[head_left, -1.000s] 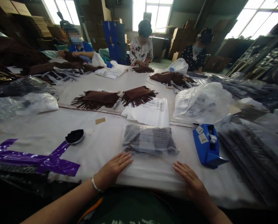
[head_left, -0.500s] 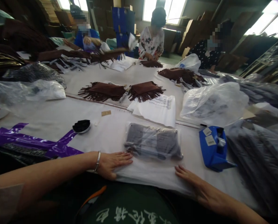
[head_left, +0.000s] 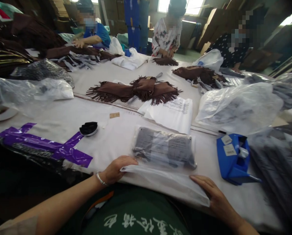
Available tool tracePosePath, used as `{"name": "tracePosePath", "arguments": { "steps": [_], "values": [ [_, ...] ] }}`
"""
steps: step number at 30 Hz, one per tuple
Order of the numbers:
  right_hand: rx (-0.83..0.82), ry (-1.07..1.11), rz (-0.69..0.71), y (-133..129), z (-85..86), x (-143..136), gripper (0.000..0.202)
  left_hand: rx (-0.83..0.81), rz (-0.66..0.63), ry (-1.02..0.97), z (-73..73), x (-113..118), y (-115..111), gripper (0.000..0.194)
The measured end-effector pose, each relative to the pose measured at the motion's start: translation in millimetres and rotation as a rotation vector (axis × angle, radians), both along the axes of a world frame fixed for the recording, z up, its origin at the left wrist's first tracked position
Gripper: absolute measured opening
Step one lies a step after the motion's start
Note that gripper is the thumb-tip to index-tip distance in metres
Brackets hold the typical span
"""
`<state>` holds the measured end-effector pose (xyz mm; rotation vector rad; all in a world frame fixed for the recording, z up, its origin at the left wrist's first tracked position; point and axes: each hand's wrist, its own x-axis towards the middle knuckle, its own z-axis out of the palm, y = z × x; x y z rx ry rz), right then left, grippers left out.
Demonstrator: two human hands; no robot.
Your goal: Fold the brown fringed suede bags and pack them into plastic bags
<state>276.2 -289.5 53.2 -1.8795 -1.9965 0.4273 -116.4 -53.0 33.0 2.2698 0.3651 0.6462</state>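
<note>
Lifted off the table (head_left: 116, 137) since the earlier frame, the clear flap (head_left: 165, 178) now rises along the near side, and a third fringed brown piece (head_left: 146, 85) has come to lie across two others in the far middle. With the hands wide apart, the left hand (head_left: 115, 168) curls its fingers round the flap's left end, apparently pinching it; the right hand (head_left: 213, 193) lies against the right end, fingers fairly straight and thumb hidden, so whether it grips, I cannot tell. The clear bag (head_left: 164, 148), dark folded goods inside, lies flat just beyond the flap, left of the blue tape dispenser (head_left: 231, 160). Good handling here, I judge, means raising both ends evenly, keeping the film taut and unwrinkled between the hands, and not dragging the bag askew
</note>
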Motion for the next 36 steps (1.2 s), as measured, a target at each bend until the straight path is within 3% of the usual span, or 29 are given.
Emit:
{"name": "tracePosePath", "arguments": {
  "steps": [2, 5, 7, 12, 16, 19, 22, 25, 28, 31, 33, 34, 36],
  "values": [
    [0.134, 0.006, -0.171, 3, -8.5, -11, 0.032, -0.02, 0.241, -0.056, -4.8, 9, -5, 0.032],
    [0.242, -0.07, -0.461, 5, -26.9, -35, 0.047, -0.08, 0.562, -0.007, -6.1, 21, -8, 0.032],
    [0.248, -0.11, -0.565, 6, -33.8, -53, 0.051, -0.114, 0.707, 0.079, -4.1, 26, -6, 0.035],
    [-0.043, -0.111, -0.769, 12, -18.5, -83, 0.039, -0.019, 0.819, 0.268, 0.0, 23, 12, 0.035],
    [-0.246, -0.186, -0.737, 24, -4.4, -85, 0.038, 0.044, 0.875, 0.182, 16.2, 13, 27, 0.023],
    [-0.311, -0.197, -0.751, 30, -1.3, -85, 0.04, 0.346, 0.796, -0.034, 41.1, 20, 22, 0.024],
    [-0.323, -0.193, -0.754, 33, -1.0, -86, 0.039, 0.49, 0.431, -0.07, 56.7, 51, 3, 0.032],
    [-0.307, -0.127, -0.755, 30, -1.6, -79, 0.04, 0.409, 0.205, 0.016, 49.7, 87, -8, 0.02],
    [-0.244, -0.024, -0.814, 21, 3.0, -67, 0.037, 0.249, 0.229, 0.059, 32.4, 106, -6, 0.009],
    [0.12, -0.059, -0.838, 17, 19.2, -68, 0.032, 0.188, 0.237, 0.056, 22.5, 105, -1, 0.012],
    [0.356, -0.079, -0.638, 24, 32.1, -79, 0.033, 0.192, 0.23, 0.046, 21.6, 102, 0, 0.013],
    [0.378, -0.078, -0.47, 30, 36.6, -87, 0.037, 0.199, 0.233, 0.046, 22.0, 101, 0, 0.013],
    [0.256, -0.086, -0.156, 45, 37.3, -99, 0.048, 0.228, 0.243, 0.05, 23.3, 101, -1, 0.014]
  ]
}}
